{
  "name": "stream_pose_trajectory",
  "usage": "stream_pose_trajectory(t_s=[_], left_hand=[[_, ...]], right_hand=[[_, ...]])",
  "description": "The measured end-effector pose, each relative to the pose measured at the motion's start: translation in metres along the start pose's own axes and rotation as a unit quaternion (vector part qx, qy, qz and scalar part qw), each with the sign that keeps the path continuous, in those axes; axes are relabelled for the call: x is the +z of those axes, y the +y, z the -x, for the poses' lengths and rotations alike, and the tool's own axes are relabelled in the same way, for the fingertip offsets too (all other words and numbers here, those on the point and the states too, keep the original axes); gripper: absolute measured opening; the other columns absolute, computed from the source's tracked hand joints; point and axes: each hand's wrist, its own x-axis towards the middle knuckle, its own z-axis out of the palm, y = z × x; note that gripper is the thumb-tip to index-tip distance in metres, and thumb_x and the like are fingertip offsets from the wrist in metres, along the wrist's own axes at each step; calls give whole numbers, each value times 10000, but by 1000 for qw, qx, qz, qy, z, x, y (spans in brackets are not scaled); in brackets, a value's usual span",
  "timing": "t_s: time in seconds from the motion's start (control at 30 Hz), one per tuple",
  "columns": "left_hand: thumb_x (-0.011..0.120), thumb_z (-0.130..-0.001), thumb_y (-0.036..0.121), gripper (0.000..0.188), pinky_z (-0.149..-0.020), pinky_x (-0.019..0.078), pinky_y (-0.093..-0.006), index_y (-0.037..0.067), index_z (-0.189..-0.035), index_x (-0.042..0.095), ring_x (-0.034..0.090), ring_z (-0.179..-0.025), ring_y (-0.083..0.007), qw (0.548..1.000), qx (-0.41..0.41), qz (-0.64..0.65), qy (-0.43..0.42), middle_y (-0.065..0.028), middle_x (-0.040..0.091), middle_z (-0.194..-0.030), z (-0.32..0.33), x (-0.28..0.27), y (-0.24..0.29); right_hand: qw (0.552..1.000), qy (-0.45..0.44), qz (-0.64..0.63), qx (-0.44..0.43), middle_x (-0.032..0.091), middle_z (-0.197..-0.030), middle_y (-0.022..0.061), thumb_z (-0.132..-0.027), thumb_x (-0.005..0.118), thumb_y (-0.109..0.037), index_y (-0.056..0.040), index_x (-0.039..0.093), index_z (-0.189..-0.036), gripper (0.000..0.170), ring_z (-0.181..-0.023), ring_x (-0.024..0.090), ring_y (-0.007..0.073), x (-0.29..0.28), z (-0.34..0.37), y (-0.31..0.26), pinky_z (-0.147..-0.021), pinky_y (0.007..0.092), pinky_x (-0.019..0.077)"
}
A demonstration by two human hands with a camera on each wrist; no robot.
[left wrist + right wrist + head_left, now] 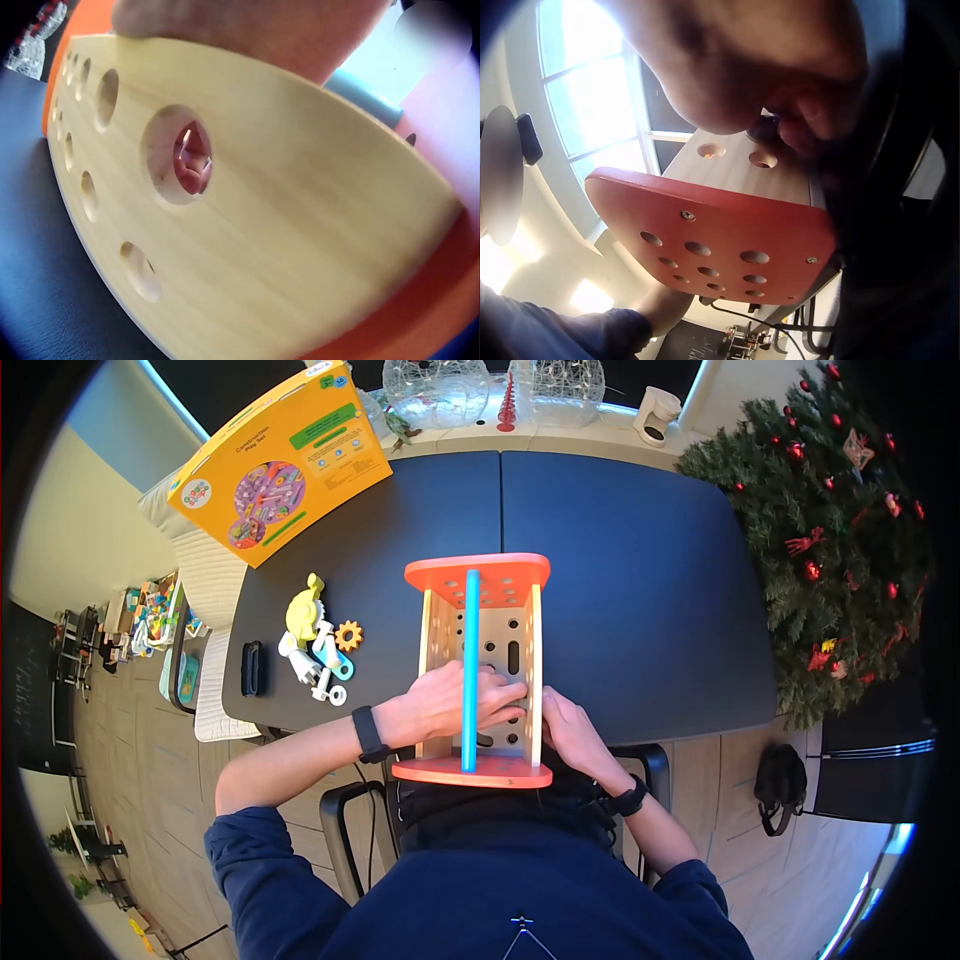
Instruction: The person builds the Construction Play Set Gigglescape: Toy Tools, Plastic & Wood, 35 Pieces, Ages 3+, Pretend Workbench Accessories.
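I see one wooden toolbox point(536, 630) with two red end panels point(480, 572) and one blue rod point(472, 630). Two hands work it: the left hand point(450, 700) reaches inside, fingers at the right wall; the right hand point(575, 735) is at that wall's outer face. I cannot tell whether either grasps anything. To the left lie one orange gear point(348, 635), one black case point(251, 668) and overlapping toy parts point(325, 650), hard to count. The toolbox's open top faces up, its long axis running away from the person, near end at their body. The table point(630, 600) is dark, with one seam; a decorated tree point(800, 550) stands right.
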Motion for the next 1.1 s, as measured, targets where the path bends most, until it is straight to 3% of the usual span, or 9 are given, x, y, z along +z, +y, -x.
stream_pose_trajectory(t_s=[0.1,0.27,0.4,0.6,0.63,0.77,0.9,1.0,1.1], left_hand=[[613,-1093,397,320,-720,602,-452,78,-1093,595,733,-830,-309,1000,2,-4,-4,-95,703,-834,-2,-1,0],[593,-1103,408,328,-680,603,-484,80,-1087,585,725,-805,-335,1000,6,20,11,-110,693,-835,-2,-1,0],[602,-1098,418,337,-665,584,-491,94,-1193,613,722,-773,-361,997,-33,67,12,-131,700,-844,4,-13,0],[622,-1098,374,361,-648,563,-495,101,-1332,597,710,-720,-373,992,-21,95,84,-145,696,-814,5,-6,-10],[672,-1071,344,375,-660,551,-505,121,-1369,627,697,-721,-387,991,-29,105,80,-170,677,-804,3,-5,-9],[676,-1058,346,357,-687,575,-494,98,-1313,696,718,-773,-379,993,-47,70,84,-143,709,-847,0,-7,-9],[677,-1055,325,330,-1077,456,-485,119,-1310,711,605,-1285,-310,993,-86,-5,77,-123,680,-1279,12,-22,-7],[665,-1055,271,318,-1133,424,-502,103,-1323,699,546,-1372,-373,970,-119,-87,192,-150,638,-1386,39,-43,-4],[680,-1010,108,312,-1121,451,-490,77,-1320,692,559,-1351,-379,955,-167,-18,244,-145,644,-1377,76,-56,-10]], right_hand=[[996,31,38,-73,583,-786,123,-1196,335,-379,-5,555,-1072,450,-679,619,266,6,-4,18,-650,429,487],[993,17,-102,65,639,-981,150,-1191,358,-420,8,555,-1087,482,-797,655,255,3,6,-7,-710,411,540],[995,-48,-75,38,628,-1176,189,-1155,464,-513,14,489,-1231,533,-1033,654,258,-4,11,-19,-900,409,547],[985,-101,-138,26,550,-1382,229,-1050,663,-595,21,209,-1568,923,-1248,576,296,-10,3,-47,-1044,444,493],[988,-109,-105,29,546,-1387,222,-1017,743,-504,-2,98,-1642,1028,-1242,580,289,-11,-4,-43,-1040,436,496],[964,-77,-243,68,548,-1395,211,-970,805,-315,-52,145,-1664,993,-1242,581,247,-5,-6,-42,-1024,400,503],[961,-22,-274,25,574,-1370,212,-955,808,-264,-42,200,-1654,953,-1255,580,253,-19,-12,-41,-1049,412,501],[980,10,-194,-46,593,-1365,216,-926,827,-186,-37,231,-1643,944,-1266,603,277,-43,-6,-73,-1078,439,500],[978,120,72,-153,557,-1448,244,-819,876,-140,-50,372,-1580,918,-1319,595,347,-54,-3,-102,-1096,476,487]])
